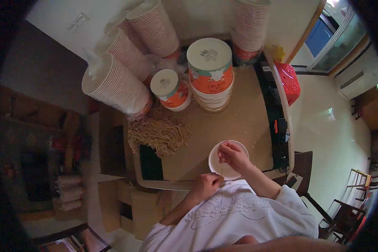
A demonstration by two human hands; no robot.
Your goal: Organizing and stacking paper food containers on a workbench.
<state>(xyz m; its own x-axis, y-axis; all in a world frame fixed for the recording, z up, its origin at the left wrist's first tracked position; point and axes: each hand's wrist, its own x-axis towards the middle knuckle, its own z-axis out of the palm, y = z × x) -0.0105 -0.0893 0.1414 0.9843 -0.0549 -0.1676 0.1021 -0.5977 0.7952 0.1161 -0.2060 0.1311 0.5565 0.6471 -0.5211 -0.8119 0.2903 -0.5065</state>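
Observation:
At the table's near edge, my right hand (pixel 233 156) is closed in a pinch over the mouth of a white paper tub (pixel 213 164). Just below and to the left, my left hand (pixel 207 185) is also closed, beside the tub's rim. A faint thin strand (pixel 221 171) seems to run between the two hands; its ends are hidden by the fingers. Left of the tub lies a tangled heap of tan cords (pixel 161 132). Farther back stands an upside-down stack of orange-and-white paper tubs (pixel 211 77), with a shorter stack (pixel 169 90) next to it.
Tall nested stacks of white tubs in clear plastic stand at the back left (pixel 115 86) and back right (pixel 251 27). Brown cardboard (pixel 250 113) covers the tabletop. Small dark items (pixel 280 125) lie along the right edge. A red stool (pixel 288 82) stands beyond it; cardboard boxes (pixel 147 206) sit below left.

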